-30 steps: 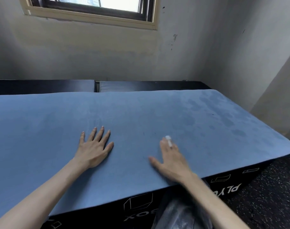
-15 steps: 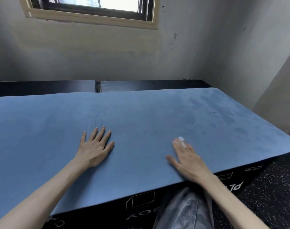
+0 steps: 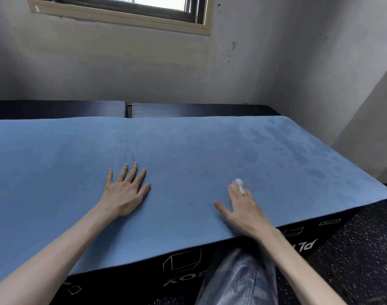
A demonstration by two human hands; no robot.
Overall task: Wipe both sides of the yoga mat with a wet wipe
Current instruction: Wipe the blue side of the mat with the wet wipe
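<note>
Flat and spread, the left hand (image 3: 126,194) rests palm down on the blue yoga mat (image 3: 56,172), fingers straight and holding nothing. It sits near the middle of the mat, a little closer to the person than to the wall.

To its right, the right hand (image 3: 243,208) also lies on the mat with its fingers stretched out. A small white wet wipe (image 3: 239,185) peeks out by the fingertips. Most of the wipe is hidden under the fingers, so only a little lump shows. The fingers press down on it. They do not curl around it. The thumb points off to the left, apart from the other fingers.

Both hands are well apart from each other.

The mat lies flat and long across a black box (image 3: 183,267) with white marks on its side. The near edge of the mat hangs just over the front of the box. Toward the far right end, the mat has darker patches (image 3: 293,148) that look wet.

Behind the mat sit dark cushions (image 3: 56,108) against a grey wall (image 3: 144,69). A window (image 3: 126,9) is up high on that wall. Below the right arm, a leg in grey-blue jeans (image 3: 236,280) shows. The floor (image 3: 364,249) on the right is dark with pale specks.
</note>
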